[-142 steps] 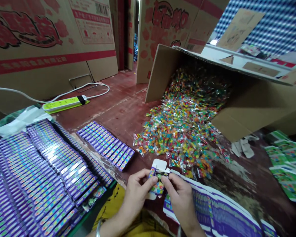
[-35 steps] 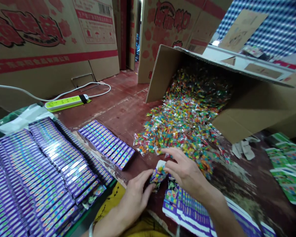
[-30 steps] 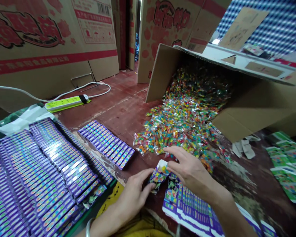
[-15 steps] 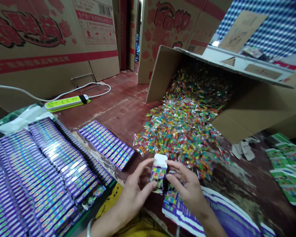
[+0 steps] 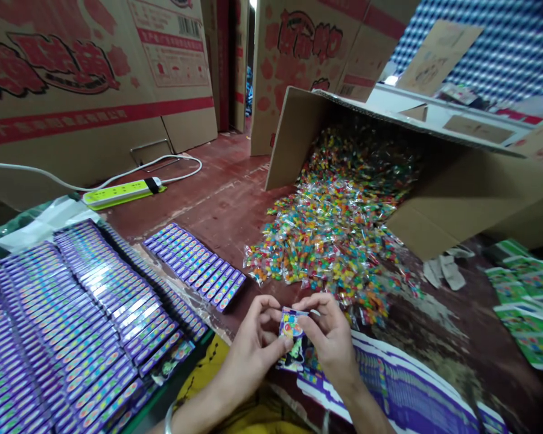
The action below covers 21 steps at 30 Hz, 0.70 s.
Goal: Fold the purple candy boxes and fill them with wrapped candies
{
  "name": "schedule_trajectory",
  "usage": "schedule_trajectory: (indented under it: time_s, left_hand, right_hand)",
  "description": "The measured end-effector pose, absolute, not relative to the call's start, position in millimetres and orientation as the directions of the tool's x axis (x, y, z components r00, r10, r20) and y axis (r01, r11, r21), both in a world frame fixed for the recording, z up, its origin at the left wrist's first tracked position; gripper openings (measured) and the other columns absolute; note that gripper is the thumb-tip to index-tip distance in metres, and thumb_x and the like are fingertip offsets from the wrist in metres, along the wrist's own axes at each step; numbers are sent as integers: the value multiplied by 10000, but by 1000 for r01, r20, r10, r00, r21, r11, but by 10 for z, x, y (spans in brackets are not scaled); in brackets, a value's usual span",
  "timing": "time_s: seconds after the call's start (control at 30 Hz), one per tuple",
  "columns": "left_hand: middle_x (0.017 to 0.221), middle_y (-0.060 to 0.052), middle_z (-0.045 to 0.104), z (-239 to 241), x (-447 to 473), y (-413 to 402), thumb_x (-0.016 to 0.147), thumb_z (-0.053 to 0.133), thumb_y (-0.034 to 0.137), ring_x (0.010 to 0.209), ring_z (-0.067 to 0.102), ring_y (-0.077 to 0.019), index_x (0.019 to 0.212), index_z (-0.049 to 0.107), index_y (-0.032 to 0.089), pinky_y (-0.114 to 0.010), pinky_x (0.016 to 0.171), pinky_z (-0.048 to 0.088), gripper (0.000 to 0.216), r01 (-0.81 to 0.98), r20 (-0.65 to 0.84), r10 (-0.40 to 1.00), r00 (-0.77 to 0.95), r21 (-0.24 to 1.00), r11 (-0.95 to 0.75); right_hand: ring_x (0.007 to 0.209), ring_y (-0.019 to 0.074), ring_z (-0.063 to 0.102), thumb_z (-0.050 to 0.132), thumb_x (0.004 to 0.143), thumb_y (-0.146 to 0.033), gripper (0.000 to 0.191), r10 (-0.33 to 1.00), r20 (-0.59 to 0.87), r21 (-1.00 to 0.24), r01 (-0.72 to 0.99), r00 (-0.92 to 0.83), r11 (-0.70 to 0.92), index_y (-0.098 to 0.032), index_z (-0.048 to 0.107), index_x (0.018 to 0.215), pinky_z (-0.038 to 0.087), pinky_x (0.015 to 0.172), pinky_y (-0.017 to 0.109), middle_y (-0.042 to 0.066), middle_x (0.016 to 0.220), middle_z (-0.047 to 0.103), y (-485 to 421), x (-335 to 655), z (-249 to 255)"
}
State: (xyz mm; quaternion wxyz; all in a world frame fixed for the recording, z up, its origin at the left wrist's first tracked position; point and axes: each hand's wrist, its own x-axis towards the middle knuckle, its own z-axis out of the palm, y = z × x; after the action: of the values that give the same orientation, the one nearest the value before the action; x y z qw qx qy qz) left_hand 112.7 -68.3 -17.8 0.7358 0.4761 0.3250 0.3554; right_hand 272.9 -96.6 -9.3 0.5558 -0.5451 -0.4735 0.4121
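Between my two hands is a small purple candy box (image 5: 292, 345) with a colourful printed front, held upright over my lap. My left hand (image 5: 259, 340) grips it from the left, thumb on the lower front. My right hand (image 5: 328, 337) has its fingers at the top right edge, where no white flap shows. Beneath and right of my right hand lies a fanned stack of flat purple cartons (image 5: 402, 383). Beyond my hands spreads a heap of clear packets of coloured candies (image 5: 326, 241), spilling from a tipped cardboard box (image 5: 461, 205).
Rows of packed purple boxes (image 5: 67, 325) fill a tray at the left. A shorter row of purple boxes (image 5: 194, 265) lies ahead of it. A yellow-green power strip (image 5: 122, 193) with a white cable sits behind. Green printed packages (image 5: 525, 313) lie at the right.
The white top flap of the candy box, upright before, is no longer visible. My right hand has moved left and inward onto the box's top.
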Motion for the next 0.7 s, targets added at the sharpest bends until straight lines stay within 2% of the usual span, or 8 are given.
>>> schedule_trajectory:
  time_s: [0.1,0.17,0.27,0.4,0.5,0.6,0.7]
  left_hand:
    - [950,16,525,-183,1117,-708,846,669,223,613,497,-55,1097,418,236,-154,528,384,355,-119,-148,854,499,965,236]
    - [984,-6,538,-178,1095,-717,859,634,185,724,566,-98,1134,430,237,-187,604,461,346,-33,-116,871,478,988,149]
    - [1054,-30,597,-152,1052,-718,863,593,126,894,613,-155,1234,412,266,-243,733,519,436,54,-45,866,497,998,21]
    - [1074,-35,634,-124,1010,-715,858,585,109,930,630,-175,1343,375,287,-262,765,533,558,105,-14,839,544,993,-52]
    - [1071,-30,648,-138,978,-712,860,587,116,877,636,-175,1384,388,296,-263,742,532,589,144,-17,838,546,987,-73]
    - [1175,-26,648,-161,943,-706,854,617,123,1000,626,-200,1345,477,309,-297,879,502,543,153,-13,854,520,985,-78]
    - [1180,-26,660,-163,921,-694,867,631,164,1032,633,-208,1313,514,298,-302,919,494,480,89,-25,857,514,996,-24]
  right_hand:
    - [803,173,627,698,848,-372,231,985,-10,-999,44,173,-18,-194,564,789,510,741,272,27,851,647,-904,2758,-36]
    - [784,174,619,743,806,-364,233,984,-96,-994,34,149,-102,-187,592,804,503,727,275,23,827,650,-862,2796,11]
    - [765,177,617,773,769,-366,239,980,-179,-983,30,89,-182,-173,639,813,498,713,281,25,805,663,-799,2862,55]
    - [677,158,590,768,767,-397,279,976,-218,-976,16,32,-218,-170,620,701,478,649,267,13,720,644,-741,2894,68]
    - [696,167,594,732,809,-385,261,986,-139,-982,120,88,-149,-172,629,700,474,662,276,19,728,637,-772,2833,81]
    - [782,182,616,617,912,-335,247,991,57,-962,271,125,21,-183,643,720,473,726,293,38,799,644,-870,2752,85]
    - [887,196,624,577,940,-291,191,988,129,-945,313,81,97,-193,663,800,477,792,308,57,907,654,-949,2725,55]
